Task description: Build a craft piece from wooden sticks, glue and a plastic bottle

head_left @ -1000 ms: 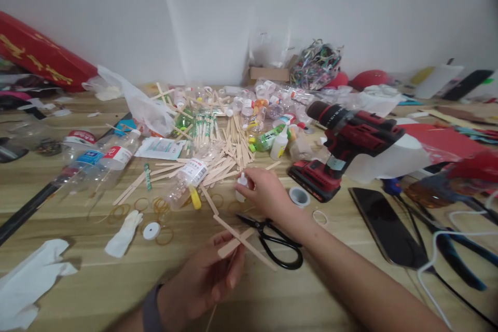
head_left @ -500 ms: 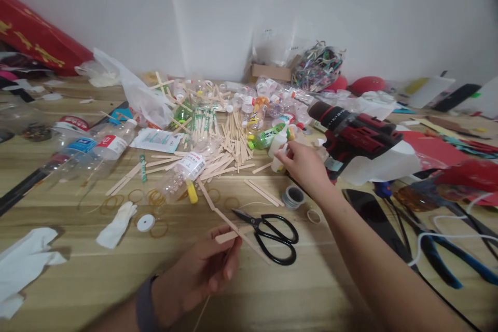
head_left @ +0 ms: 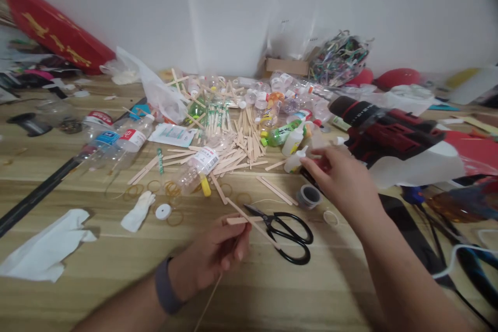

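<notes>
Left hand (head_left: 218, 251) closing thumb and fingers on a pair of crossed wooden sticks (head_left: 249, 219), which it is holding up over the near part of the table (head_left: 124, 264). A thin string (head_left: 209, 301) is trailing below that hand; a dark band (head_left: 167, 286) is circling the wrist. In this view the crossed sticks are partly overlapping the black-handled scissors (head_left: 272, 218).

Right hand (head_left: 342, 181) hovering with fingers loosely parted and curled, visibly gripping nothing; fingertips are lying just beside a small white bottle (head_left: 292, 162), contact impossible to tell. A second white bottle (head_left: 293, 141) is standing behind it. A small tub (head_left: 309, 196) is sitting nearby, a red-and-black drill (head_left: 389, 129) beyond the hand.
</notes>
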A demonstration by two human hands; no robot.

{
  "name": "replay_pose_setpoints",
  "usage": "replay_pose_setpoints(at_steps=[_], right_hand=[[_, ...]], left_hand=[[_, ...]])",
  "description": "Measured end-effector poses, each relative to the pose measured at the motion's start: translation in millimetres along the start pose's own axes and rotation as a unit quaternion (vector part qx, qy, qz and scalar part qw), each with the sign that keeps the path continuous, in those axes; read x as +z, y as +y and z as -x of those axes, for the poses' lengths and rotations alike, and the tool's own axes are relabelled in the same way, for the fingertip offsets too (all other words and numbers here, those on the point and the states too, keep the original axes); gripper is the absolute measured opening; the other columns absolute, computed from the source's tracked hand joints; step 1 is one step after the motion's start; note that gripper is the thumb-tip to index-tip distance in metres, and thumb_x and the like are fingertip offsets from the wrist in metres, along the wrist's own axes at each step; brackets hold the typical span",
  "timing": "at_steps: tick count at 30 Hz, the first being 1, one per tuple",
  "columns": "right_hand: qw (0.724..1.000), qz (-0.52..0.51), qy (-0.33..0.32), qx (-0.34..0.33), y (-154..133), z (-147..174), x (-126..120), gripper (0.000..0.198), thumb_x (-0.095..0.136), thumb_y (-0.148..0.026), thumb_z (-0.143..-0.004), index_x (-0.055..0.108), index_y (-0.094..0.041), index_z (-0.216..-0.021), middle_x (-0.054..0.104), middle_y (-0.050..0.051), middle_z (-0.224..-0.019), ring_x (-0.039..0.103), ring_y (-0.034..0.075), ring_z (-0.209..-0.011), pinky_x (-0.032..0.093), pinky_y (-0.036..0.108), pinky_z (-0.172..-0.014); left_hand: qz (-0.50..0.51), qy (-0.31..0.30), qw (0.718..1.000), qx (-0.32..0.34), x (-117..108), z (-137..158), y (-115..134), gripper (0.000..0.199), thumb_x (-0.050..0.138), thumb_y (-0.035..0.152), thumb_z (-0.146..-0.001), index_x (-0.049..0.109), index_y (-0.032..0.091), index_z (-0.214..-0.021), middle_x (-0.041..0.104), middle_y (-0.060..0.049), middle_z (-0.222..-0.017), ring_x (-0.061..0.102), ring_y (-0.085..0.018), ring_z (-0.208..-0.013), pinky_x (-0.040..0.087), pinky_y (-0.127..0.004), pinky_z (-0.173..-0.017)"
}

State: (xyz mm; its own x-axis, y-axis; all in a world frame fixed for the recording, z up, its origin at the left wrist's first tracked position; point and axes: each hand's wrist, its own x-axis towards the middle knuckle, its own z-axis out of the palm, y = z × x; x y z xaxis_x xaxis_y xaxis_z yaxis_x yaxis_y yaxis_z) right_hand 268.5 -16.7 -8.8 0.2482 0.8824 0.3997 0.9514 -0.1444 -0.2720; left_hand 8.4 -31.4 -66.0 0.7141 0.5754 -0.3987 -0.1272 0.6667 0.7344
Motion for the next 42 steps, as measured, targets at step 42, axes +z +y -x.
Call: replay_pose_setpoints(at_steps=[42], right_hand=[[0.821, -0.426, -0.378, 0.047, -91, 112, 55, 0.024, 0.051, -0.017, -0.085, 0.044, -0.02, -0.062, 0.044, -0.005, -0.056, 0.037, 0.01, -0.054, 0.026, 0.024, -0.051]], left_hand=[[0.002, 0.095, 0.985, 0.147, 38, -99, 94, 0.024, 0.05, 0.025, -0.098, 0.056, 0.014, -0.078, 0.049, 0.006, -0.057, 0.036, -0.001, -0.036, 0.025, -0.013, -0.036]])
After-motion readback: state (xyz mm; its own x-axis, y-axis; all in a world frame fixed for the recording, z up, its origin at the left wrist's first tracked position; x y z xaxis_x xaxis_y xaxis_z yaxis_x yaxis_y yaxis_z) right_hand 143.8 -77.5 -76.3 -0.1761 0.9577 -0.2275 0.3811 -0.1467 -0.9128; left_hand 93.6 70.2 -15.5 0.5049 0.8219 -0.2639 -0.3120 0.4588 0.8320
